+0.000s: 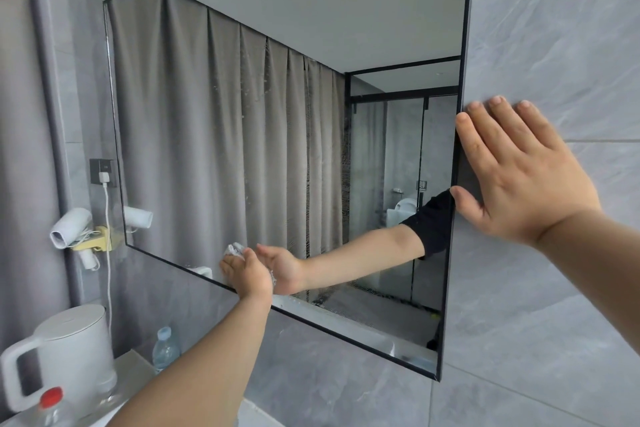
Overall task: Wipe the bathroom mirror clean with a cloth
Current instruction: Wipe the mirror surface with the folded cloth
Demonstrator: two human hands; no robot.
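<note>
Where the view is coming nearest, surface [135,367]: sitting below the lower left corner of the mirror [242,115], carrying a red-capped bottle [52,399], a white kettle [69,350] and a water bottle [166,347].
Right hand [519,177]: lying flat across the mirror's right frame edge and the tile wall [554,28] beside it, fingers straight and released, grasping nothing; seemingly bracing.
Left hand [247,276]: reaching to the mirror's bottom edge, left of its middle, fingers lying flat over the cloth [235,250], pressing rather than clutching it.
Cloth: white, bunching between the left palm and the glass, peeking out past the fingertips, touching the mirror just above its bottom frame.
Mirror: showing pale streaks and specks across its middle and along its lower right strip.
Hairdryer [71,226]: hanging in a holder just left of the mirror's lower left corner.
Step in hand: wiping the low band of the glass; I am judging the job under way, with much still smeared.
Next move: probably calling for steady pressure while sweeping along and up toward the middle streaks, keeping the cloth flat on the glass.
</note>
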